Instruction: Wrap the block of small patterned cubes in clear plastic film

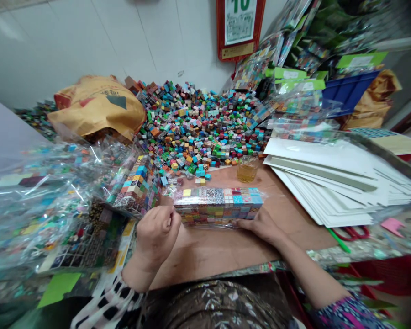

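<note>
A long block of small patterned cubes, wrapped in clear plastic, lies across the brown board in front of me. My left hand is curled into a fist at the block's left end, beside the loose plastic. Whatever is inside that fist is hidden. At the lower right corner of the block, my right hand grips it, the thumb side along the front edge and the other fingers partly hidden.
Loose coloured cubes are heaped against the wall. Plastic-wrapped cube packs crowd the left, below a yellow sack. A glass of amber liquid stands behind the block. White cards, red scissors and a green pen lie right.
</note>
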`<state>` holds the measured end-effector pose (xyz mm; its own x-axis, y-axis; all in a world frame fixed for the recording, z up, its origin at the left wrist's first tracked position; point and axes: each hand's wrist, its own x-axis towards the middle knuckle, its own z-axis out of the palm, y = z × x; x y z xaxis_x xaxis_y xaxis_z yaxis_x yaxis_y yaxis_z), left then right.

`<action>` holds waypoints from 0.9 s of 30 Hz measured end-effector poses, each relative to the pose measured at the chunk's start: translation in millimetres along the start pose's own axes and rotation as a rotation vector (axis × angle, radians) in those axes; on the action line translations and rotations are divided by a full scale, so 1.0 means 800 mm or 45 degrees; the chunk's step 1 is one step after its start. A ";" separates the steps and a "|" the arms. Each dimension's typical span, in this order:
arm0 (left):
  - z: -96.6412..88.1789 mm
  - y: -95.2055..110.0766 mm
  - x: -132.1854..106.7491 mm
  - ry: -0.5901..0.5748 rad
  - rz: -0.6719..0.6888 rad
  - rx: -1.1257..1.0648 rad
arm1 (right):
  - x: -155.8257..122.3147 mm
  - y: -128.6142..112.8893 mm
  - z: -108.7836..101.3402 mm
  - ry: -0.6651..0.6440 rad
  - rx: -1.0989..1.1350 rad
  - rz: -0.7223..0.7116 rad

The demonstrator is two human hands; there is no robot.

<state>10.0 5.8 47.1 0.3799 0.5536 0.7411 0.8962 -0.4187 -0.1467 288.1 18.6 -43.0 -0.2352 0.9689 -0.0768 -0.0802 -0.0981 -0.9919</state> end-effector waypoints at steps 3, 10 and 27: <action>0.002 0.001 -0.001 0.007 0.042 0.015 | -0.001 -0.002 0.001 0.016 0.003 -0.004; 0.005 0.001 -0.008 -0.004 0.020 0.012 | -0.001 -0.004 0.002 0.005 -0.012 0.019; 0.004 0.001 -0.021 -0.226 -0.666 -0.578 | 0.000 0.000 0.000 0.013 -0.027 0.012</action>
<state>5.0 -1.8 32.3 -0.0076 0.8565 0.5161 0.8020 -0.3030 0.5147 288.2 18.8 -42.9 -0.2260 0.9702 -0.0871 -0.0577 -0.1026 -0.9931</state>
